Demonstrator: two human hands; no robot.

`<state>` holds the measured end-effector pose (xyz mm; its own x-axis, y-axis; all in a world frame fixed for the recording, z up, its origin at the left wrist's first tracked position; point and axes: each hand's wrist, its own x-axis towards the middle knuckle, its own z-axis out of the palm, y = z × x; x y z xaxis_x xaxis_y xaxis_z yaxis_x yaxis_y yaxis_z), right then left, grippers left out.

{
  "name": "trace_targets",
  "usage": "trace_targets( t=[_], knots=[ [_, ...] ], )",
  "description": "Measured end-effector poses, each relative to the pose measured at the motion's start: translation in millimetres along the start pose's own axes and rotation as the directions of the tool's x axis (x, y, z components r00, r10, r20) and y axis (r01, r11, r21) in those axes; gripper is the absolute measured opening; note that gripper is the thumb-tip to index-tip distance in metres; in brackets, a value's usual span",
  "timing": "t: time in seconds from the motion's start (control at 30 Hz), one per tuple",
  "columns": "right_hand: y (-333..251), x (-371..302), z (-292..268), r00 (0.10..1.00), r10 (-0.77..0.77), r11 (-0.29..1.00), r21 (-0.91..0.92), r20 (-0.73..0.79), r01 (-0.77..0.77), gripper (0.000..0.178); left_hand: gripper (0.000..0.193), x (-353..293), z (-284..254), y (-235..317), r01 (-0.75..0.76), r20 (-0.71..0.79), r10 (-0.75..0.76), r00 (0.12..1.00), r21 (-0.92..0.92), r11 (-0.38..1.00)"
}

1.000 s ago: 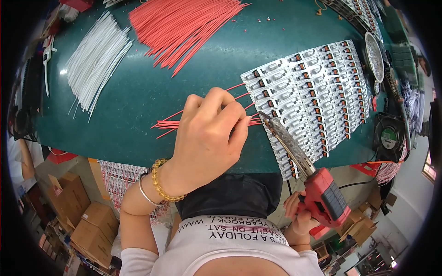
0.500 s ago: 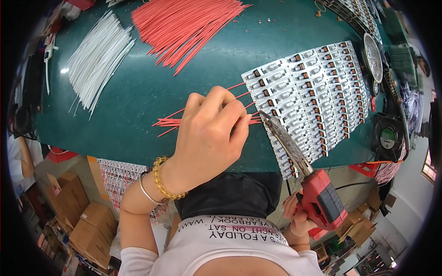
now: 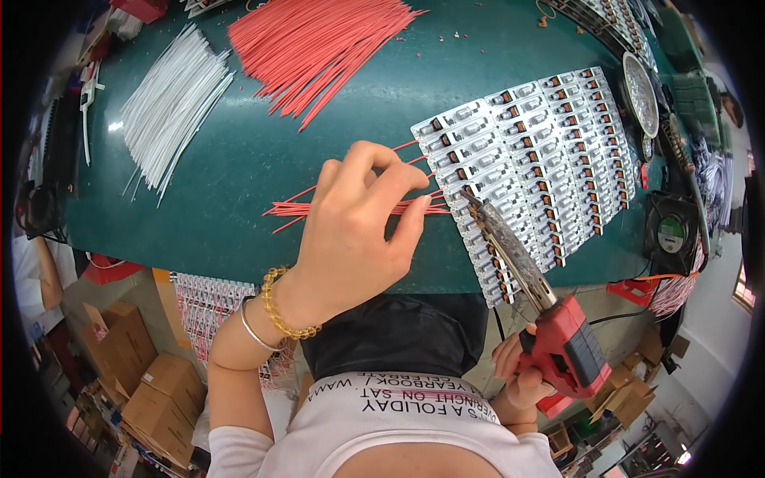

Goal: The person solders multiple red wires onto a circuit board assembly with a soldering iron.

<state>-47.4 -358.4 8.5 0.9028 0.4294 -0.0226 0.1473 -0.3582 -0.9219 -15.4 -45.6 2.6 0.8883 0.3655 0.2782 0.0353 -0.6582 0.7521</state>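
My left hand (image 3: 351, 231) hovers over a small bunch of thin red wires (image 3: 288, 209). Its thumb and index fingertip are apart, with nothing seen pinched between them; the other fingers curl partly out of sight. Beside it lies a panel of silvery small circuit boards (image 3: 510, 131) in rows, each with little parts on it. Several red wires run from the panel's left edge under my hand. My right hand (image 3: 522, 378) grips a red and black soldering gun (image 3: 570, 346). Its dark tip is over the panel's left edge, close to the wire ends; contact cannot be made out.
A large pile of red wires (image 3: 311, 48) and a pile of white wires (image 3: 171, 107) lie at the back of the green table (image 3: 255, 159). On the right are a round metal dish (image 3: 640, 95) and a black fan (image 3: 669, 227). Cardboard boxes (image 3: 151, 390) stand below.
My left thumb and index finger have spread apart and the hand has shifted slightly left. The soldering gun has moved a little right, its tip farther onto the panel.
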Motion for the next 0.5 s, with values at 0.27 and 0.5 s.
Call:
trace_targets(
  t=[0.27, 0.5],
  knots=[
    [-7, -4, 1, 0.990, 0.138, 0.963, 0.232, 0.013, -0.138, 0.088, 0.012, -8, 2, 3, -0.010, 0.075, 0.012, 0.997, -0.032, 0.999],
    [-20, -12, -3, 0.890, 0.456, 0.859, 0.253, 0.017, -0.445, 0.078, 0.012, -7, 3, 3, -0.051, 0.074, 0.047, 0.996, 0.048, 0.998]
  ],
)
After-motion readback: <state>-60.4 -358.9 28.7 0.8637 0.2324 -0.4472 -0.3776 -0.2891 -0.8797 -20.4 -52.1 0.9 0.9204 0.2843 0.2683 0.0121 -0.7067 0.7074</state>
